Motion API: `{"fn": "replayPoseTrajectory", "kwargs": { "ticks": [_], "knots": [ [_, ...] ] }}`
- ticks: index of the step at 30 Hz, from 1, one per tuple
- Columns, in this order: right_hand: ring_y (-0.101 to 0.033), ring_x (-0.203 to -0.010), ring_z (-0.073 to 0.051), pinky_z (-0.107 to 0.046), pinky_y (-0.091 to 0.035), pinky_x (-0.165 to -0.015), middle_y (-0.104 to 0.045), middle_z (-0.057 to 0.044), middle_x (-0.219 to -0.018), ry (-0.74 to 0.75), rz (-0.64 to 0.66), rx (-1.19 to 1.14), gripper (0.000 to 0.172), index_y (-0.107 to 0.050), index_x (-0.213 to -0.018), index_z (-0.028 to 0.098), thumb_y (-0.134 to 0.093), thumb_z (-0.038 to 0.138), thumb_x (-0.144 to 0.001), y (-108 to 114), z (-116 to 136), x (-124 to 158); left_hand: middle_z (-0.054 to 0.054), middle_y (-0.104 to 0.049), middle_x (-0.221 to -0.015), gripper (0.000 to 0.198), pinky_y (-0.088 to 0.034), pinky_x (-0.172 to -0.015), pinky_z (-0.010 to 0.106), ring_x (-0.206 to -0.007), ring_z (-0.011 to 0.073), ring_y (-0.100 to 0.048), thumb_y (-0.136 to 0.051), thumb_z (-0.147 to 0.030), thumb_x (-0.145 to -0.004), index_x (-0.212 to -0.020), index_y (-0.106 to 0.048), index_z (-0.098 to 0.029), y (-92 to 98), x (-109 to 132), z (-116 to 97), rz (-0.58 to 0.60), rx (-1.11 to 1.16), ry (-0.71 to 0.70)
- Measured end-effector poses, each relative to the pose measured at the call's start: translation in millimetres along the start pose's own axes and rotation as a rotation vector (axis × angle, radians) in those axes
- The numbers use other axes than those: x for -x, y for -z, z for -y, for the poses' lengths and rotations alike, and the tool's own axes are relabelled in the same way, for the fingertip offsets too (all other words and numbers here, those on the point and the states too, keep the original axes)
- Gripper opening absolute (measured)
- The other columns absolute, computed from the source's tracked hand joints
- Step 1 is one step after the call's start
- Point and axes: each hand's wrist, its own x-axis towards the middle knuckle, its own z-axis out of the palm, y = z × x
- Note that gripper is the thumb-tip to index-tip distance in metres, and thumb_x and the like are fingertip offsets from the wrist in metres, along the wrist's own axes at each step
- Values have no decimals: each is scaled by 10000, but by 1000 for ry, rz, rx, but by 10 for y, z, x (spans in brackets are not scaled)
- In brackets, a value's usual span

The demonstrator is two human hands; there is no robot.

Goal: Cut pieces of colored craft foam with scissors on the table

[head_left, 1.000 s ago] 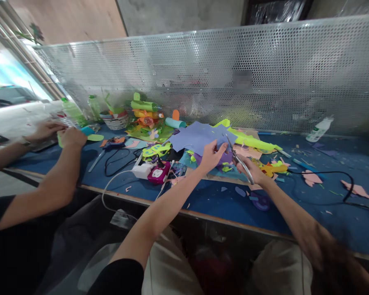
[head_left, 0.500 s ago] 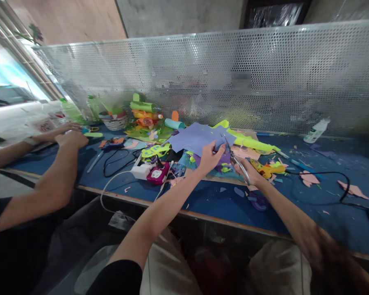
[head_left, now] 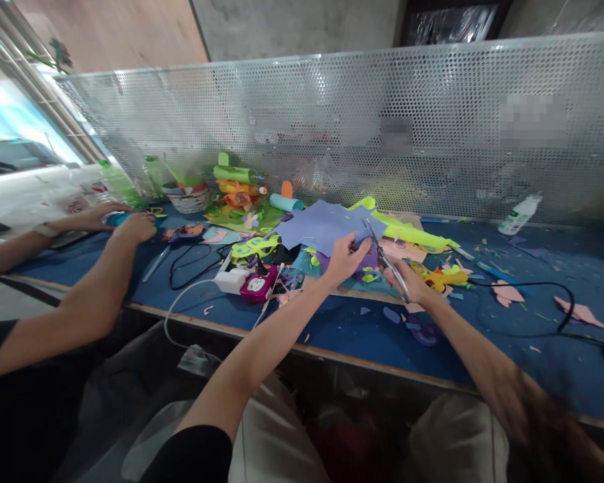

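Note:
My left hand (head_left: 343, 259) pinches a small purple-blue piece of craft sheet (head_left: 363, 234) between thumb and fingers. Metal scissors (head_left: 395, 274) are in my right hand (head_left: 411, 284), their blades pointing up and away from me right beside that piece. Whether the blades touch it I cannot tell. Behind my left hand lies a large jagged-edged purple-blue sheet (head_left: 309, 227). A bright yellow-green cut shape (head_left: 413, 233) stretches out to its right. Close by my right hand rests a yellow glue gun (head_left: 440, 276).
A co-worker's hands (head_left: 135, 228) work at the left. A magenta power adapter (head_left: 258, 285), a woven basket (head_left: 186, 198), a white bottle (head_left: 519, 215) and a purple tape roll (head_left: 423, 331) sit on the blue table (head_left: 342, 335) among scraps. Behind stands a perforated metal panel (head_left: 302, 127).
My hands, the scissors and the small piece have hardly moved. The co-worker's nearer hand has shifted slightly right, and a round blue thing now shows between that person's hands.

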Motion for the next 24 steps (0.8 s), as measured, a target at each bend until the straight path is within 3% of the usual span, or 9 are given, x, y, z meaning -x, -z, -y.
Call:
{"fn": "replayPoseTrajectory", "kwargs": {
  "ticks": [6, 11, 18, 24],
  "knots": [
    [-361, -528, -127, -276, -288, -490, -428, 28, -570, -15, -36, 55, 604, -439, -702, 235, -337, 810, -856, 3, 9, 22, 20, -659, -739, 392, -415, -622, 247, -668, 123, -562, -607, -515, -946, -799, -627, -152, 9, 4, -17, 21, 19, 21],
    [-378, -550, -123, -268, -289, -516, -434, 33, -583, -43, -60, 109, 512, -476, -688, 221, -450, 689, -895, 16, -68, 11, 13, -623, -733, 389, -409, -638, 249, -687, 124, -549, -621, -507, -944, -783, -608, -153, 12, -21, 22, 32, 52, 16],
    [-426, -552, -132, -273, -312, -533, -467, 31, -586, -58, -135, 194, 382, -553, -710, 201, -540, 540, -886, 33, -167, -5, -38, -387, -689, 455, -311, -587, 248, -648, 100, -357, -662, -555, -918, -741, -474, -180, 0, -59, 64, -45, 113, 71],
    [-436, -555, -129, -264, -299, -512, -496, 26, -603, -70, -128, 212, 340, -551, -704, 203, -589, 503, -860, 51, -123, -1, -28, -394, -692, 481, -308, -613, 275, -643, 114, -364, -634, -605, -925, -745, -467, -191, -4, -61, 15, -36, 185, 75]
  ]
}}
